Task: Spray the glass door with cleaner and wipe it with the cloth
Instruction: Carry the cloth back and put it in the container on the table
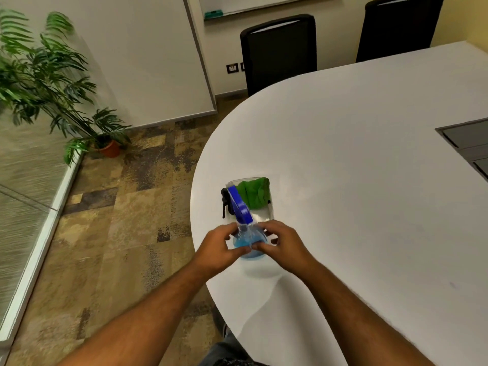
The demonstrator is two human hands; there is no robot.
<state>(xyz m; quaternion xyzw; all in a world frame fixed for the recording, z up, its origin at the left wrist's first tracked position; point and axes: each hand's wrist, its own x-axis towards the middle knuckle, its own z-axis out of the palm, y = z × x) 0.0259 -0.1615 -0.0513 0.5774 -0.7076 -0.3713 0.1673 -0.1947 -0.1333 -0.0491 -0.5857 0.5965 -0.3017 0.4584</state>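
A clear plastic bag [260, 213] with a blue strip lies near the edge of the white table [356, 180]. Inside it are a green cloth [254, 194] and a spray bottle of blue cleaner [248, 253]; the bottle's black trigger head [225, 200] shows at the bag's left. My left hand [220, 247] and my right hand [284, 243] both pinch the bag's near end, over the bottle's blue base. The frosted glass door [23, 186] stands at the far left, apart from both hands.
A potted palm [52, 83] stands on the patterned carpet by the glass. Two black chairs [280, 51] are pushed in at the table's far side. A grey cable hatch [467, 143] is set into the tabletop at right.
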